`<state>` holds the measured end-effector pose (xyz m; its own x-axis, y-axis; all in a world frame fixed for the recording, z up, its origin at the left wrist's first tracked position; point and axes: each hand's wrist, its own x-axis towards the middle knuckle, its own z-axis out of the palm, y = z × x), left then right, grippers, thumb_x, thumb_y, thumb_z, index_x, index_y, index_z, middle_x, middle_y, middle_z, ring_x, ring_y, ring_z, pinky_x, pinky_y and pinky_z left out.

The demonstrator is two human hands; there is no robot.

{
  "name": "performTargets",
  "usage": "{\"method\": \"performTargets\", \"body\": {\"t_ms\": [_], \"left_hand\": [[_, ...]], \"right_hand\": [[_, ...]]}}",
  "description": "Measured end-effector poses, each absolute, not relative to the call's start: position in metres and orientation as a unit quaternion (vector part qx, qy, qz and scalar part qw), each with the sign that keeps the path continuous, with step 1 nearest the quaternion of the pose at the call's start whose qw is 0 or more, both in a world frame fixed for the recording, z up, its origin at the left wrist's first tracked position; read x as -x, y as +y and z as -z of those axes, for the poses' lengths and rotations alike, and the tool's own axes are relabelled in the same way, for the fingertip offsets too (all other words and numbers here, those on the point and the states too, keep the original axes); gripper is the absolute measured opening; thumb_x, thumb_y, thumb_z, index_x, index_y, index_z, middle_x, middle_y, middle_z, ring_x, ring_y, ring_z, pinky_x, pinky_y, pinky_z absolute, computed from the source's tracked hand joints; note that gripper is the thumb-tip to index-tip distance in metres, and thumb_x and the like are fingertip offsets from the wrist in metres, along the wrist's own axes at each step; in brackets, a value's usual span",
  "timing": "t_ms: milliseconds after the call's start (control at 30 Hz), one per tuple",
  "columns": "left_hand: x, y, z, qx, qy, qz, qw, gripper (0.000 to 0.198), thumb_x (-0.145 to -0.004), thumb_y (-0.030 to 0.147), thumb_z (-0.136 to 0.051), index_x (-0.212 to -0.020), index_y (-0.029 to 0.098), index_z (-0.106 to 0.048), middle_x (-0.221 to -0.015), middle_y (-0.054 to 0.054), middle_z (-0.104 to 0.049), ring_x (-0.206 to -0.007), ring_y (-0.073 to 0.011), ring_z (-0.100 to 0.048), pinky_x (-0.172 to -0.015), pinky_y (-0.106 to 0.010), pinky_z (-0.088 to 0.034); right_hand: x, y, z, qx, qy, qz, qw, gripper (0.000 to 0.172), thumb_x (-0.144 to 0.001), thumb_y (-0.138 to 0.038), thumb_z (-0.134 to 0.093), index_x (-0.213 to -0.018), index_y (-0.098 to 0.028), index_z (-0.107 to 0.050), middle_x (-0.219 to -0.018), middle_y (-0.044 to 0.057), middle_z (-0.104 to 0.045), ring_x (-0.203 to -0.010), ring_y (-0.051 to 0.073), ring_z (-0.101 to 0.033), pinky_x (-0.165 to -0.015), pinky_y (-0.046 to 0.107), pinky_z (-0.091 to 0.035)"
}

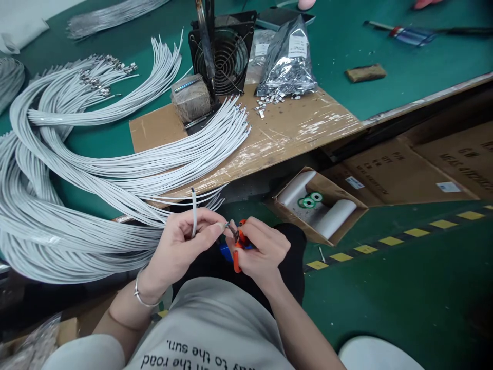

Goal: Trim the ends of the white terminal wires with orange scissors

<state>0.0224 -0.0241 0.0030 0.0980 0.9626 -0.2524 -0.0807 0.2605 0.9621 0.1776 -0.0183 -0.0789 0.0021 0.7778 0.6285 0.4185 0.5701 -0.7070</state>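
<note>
My left hand is closed on a single white cable, pinching it so its end sticks up above my fingers. My right hand grips orange-handled pliers, whose jaws meet the cable near my left fingertips. Both hands hover over my lap, just below the table's front edge. A large bundle of white cables fans out across the green table and onto a cardboard sheet.
A black fan, a small block and a silver bag of small metal terminals sit at the cardboard's far side. An open box with white rolls and flat cartons lie on the green floor at right.
</note>
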Motion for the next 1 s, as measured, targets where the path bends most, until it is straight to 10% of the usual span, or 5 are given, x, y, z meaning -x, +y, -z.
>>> {"method": "performTargets", "body": {"t_ms": [267, 533, 1000], "left_hand": [[-0.017, -0.026, 0.005, -0.391, 0.536, -0.469, 0.583, 0.027, -0.090, 0.042, -0.086, -0.081, 0.018, -0.083, -0.071, -0.004, -0.077, -0.050, -0.0079, -0.034, -0.051, -0.026, -0.032], [-0.027, -0.026, 0.007, -0.447, 0.551, -0.468, 0.527, 0.030, -0.098, 0.047, -0.078, -0.090, 0.017, -0.081, -0.070, -0.002, -0.068, -0.057, -0.0110, -0.039, -0.054, -0.026, -0.035], [-0.032, -0.030, 0.008, -0.483, 0.568, -0.460, 0.483, 0.028, -0.100, 0.045, -0.076, -0.089, 0.020, -0.079, -0.062, 0.001, -0.058, -0.057, -0.0131, -0.044, -0.055, -0.026, -0.040]], "right_hand": [[-0.215, 0.014, 0.089, 0.513, -0.386, -0.276, 0.716, 0.054, -0.094, -0.019, -0.063, -0.048, -0.024, -0.035, -0.040, -0.007, -0.032, -0.035, 0.009, -0.028, -0.040, 0.027, -0.024], [-0.198, -0.012, 0.074, 0.462, -0.611, -0.386, 0.515, 0.046, -0.089, -0.018, -0.074, -0.057, -0.021, -0.041, -0.058, -0.006, -0.038, -0.052, 0.008, -0.033, -0.048, 0.025, -0.025], [-0.198, -0.016, 0.061, 0.425, -0.681, -0.344, 0.487, 0.043, -0.078, -0.004, -0.064, -0.060, -0.024, -0.029, -0.056, -0.007, -0.034, -0.050, 0.008, -0.028, -0.046, 0.026, -0.022]]}}
